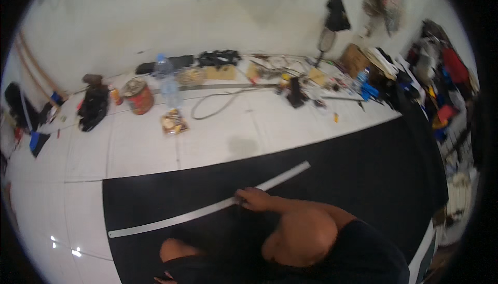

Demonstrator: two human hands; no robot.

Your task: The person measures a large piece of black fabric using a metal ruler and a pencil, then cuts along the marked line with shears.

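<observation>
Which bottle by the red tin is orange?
The little orange bottle left of the red tin. The clear bottle on the tin's right is see-through and much taller.

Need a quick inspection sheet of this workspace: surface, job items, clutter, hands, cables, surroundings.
Surface: light tiled floor, glossy at lower left.
Job's things: black sheet spread on floor; long pale straightedge lying diagonally on it.
Clutter: clear bottle, can, black bag and snack packet beyond the sheet; mixed pile at right.
Hands: right hand at the straightedge, grip unclear; left not clearly visible.
Cables: looped cord on floor, off the sheet; type unclear.
Surroundings: pale wall behind; long handles at far left.
</observation>
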